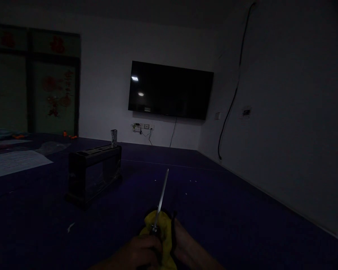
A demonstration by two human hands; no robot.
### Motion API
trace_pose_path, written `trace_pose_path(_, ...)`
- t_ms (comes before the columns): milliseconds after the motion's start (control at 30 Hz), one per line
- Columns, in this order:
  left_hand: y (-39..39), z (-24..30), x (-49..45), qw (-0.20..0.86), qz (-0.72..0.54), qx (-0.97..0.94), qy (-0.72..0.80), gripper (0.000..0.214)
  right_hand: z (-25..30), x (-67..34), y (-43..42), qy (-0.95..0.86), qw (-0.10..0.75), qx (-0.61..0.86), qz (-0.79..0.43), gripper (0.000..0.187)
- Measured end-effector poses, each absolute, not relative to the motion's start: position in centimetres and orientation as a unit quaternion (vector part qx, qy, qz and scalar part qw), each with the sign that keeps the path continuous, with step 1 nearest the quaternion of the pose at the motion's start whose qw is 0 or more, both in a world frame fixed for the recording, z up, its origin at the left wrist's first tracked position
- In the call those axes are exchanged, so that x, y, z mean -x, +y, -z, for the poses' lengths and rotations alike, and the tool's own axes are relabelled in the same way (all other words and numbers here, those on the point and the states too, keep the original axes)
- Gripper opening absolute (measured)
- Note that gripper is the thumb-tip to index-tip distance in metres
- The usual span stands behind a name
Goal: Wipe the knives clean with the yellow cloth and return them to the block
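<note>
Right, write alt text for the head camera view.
A person's left hand grips a thin metal tool, tip pointing away, over a yellow item, with the right wrist close beside it. Beyond, in a dim room, a black box-shaped unit stands on a dark blue surface, and a television hangs on the far wall.

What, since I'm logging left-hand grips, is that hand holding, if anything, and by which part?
The left hand holds a slender metal tool by its handle, at the end nearest the camera.
</note>
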State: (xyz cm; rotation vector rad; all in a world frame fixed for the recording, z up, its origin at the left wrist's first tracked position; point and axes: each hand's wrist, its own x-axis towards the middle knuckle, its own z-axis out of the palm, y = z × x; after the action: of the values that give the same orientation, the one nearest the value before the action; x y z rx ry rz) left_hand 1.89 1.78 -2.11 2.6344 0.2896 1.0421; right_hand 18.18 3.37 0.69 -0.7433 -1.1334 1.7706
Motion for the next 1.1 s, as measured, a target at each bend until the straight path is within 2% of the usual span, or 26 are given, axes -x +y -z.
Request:
trace_pose_path(167, 0.0, -0.6, -2.0, 0.165, -0.353, -0.910, 0.138, 0.027, -1.4, -18.1, 2.6, -0.403, 0.431, 0.304, -0.748, 0.027)
trace_pose_path(300, -1.2, -0.9, -2.7, 0.183, -0.483, -0.810, 0.278, 0.023, -0.9, -18.1, 2.7, -0.353, 0.464, 0.309, -0.752, 0.026)
trace_pose_path(367, -1.3, 0.0, -3.0, 0.267, -0.527, -0.735, 0.332, 0.030, -0.5, -18.0, 3.1, -0.351, 0.465, 0.315, -0.749, 0.029)
trace_pose_path(467, -0.9, 1.4, -3.2, 0.480, -0.490, -0.637, 0.352, 0.044, -0.1, -18.1, 3.6, -0.353, 0.471, 0.330, -0.738, 0.033)
trace_pose_path(533, -0.7, 1.6, -3.3, 0.557, -0.474, -0.577, 0.362, 0.052, 0.0, -18.2, 3.7, -0.360, 0.475, 0.334, -0.730, 0.033)
trace_pose_path(733, -0.6, 0.2, -3.9, 0.660, -0.408, -0.525, 0.350, 0.055, -1.0, -18.2, 3.1, -0.405, 0.466, 0.338, -0.711, 0.045)
trace_pose_path(867, -0.7, 0.0, -4.1, 0.710, -0.408, -0.485, 0.308, 0.053, -2.0, -18.0, 2.3, -0.432, 0.467, 0.349, -0.688, 0.044)
trace_pose_path(1100, -0.7, -1.2, -3.3, 0.726, -0.368, -0.509, 0.278, 0.043, -2.4, -17.9, 1.6, -0.440, 0.454, 0.340, -0.696, 0.037)
